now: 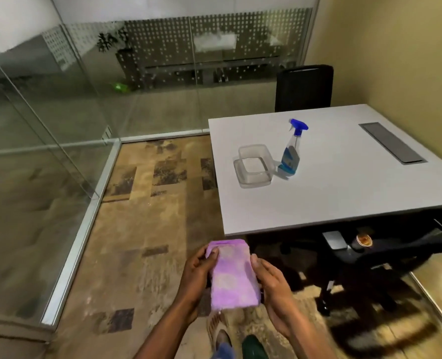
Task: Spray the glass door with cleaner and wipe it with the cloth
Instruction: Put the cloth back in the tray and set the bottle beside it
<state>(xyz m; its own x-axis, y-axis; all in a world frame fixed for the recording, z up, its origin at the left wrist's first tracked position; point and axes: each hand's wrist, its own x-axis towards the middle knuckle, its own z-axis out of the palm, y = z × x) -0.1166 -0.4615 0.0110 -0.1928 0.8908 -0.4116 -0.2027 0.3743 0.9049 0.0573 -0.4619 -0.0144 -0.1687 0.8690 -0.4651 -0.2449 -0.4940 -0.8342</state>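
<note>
A folded pink cloth point(231, 274) is held low in the middle of the view, between both hands. My left hand point(198, 274) grips its left edge with the thumb on top. My right hand point(273, 286) holds its right edge. A clear spray bottle point(291, 151) with a blue trigger head and a little blue liquid stands upright on the white table point(344, 193), well beyond my hands. The glass door point(33, 130) and the glass walls run along the left and the back.
A clear plastic container point(253, 165) sits on its lid just left of the bottle. A black chair point(304, 88) stands behind the table, and another chair base point(365, 268) is under it. Patterned carpet point(147, 229) covers the floor to the left.
</note>
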